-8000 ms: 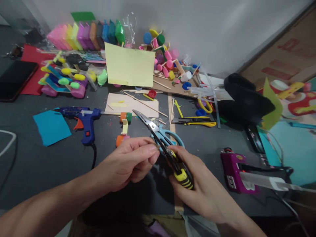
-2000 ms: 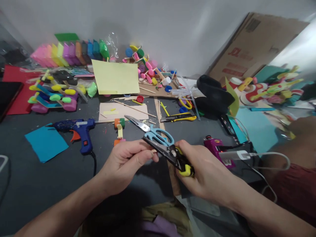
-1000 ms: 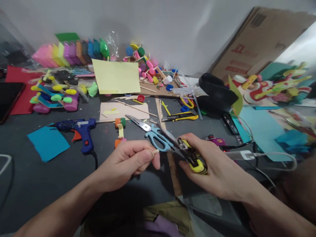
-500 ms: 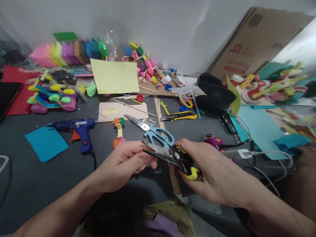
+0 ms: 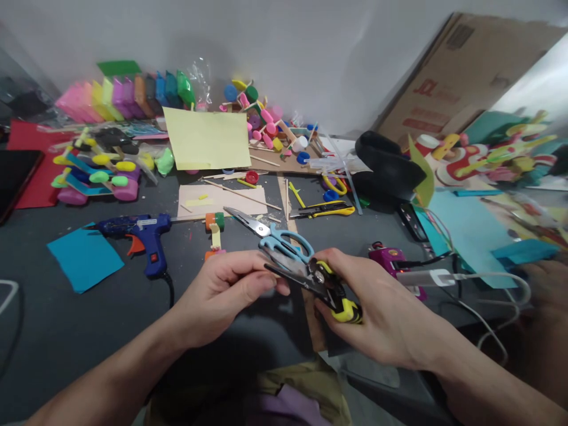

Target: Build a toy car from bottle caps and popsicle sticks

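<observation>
**Cutters at the left fingertips**

Yellow-handled cutters (image 5: 322, 287) held above the dark surface (image 5: 80, 319), clamped in the right hand (image 5: 377, 313), blades meeting the left hand (image 5: 226, 290). Left grip pinched closed; whatever it holds too small to tell. Just behind: blue scissors (image 5: 284, 239) lying flat; further left, blue glue gun (image 5: 137, 231).

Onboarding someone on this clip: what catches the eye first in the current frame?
Front and centre, the right hand grips yellow-handled cutters whose blades meet something small pinched in the left hand; what it is cannot be made out. Just behind lie blue-handled scissors, with a blue glue gun to the left. Along the back wall stands a row of coloured clay packs.
</observation>
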`<action>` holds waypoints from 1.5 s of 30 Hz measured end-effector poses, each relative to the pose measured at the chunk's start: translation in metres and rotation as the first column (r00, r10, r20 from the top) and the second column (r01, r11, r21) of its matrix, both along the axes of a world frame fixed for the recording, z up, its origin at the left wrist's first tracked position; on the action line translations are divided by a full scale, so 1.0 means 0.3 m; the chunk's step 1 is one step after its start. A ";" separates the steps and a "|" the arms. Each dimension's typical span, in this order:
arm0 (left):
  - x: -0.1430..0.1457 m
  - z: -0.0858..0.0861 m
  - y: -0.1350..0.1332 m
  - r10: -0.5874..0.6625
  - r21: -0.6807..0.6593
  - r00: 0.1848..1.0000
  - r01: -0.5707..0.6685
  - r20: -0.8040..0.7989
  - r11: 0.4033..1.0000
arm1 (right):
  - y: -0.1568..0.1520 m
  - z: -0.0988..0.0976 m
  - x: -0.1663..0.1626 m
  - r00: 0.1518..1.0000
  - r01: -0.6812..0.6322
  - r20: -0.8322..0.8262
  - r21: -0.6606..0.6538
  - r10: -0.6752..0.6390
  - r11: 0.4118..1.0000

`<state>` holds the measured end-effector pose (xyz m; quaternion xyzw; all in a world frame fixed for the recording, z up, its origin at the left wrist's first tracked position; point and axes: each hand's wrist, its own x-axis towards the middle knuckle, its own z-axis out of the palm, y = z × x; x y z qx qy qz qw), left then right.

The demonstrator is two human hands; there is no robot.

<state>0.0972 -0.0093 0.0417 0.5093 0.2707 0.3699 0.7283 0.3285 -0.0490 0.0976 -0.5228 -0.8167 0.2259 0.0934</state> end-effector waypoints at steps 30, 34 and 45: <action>0.034 -0.012 -0.010 -0.033 -0.316 0.990 0.077 0.140 0.946 | 0.124 -0.126 0.100 0.778 0.384 0.460 0.192 -0.429 0.903; 0.059 -0.019 -0.018 -0.084 -0.510 0.956 0.223 0.280 0.831 | 0.164 -0.171 0.138 0.734 0.403 0.498 0.228 -0.462 0.886; 0.071 -0.027 -0.014 -0.032 -0.612 0.951 0.223 0.307 0.759 | 0.154 -0.101 0.026 0.984 0.158 -0.120 0.232 -0.133 0.960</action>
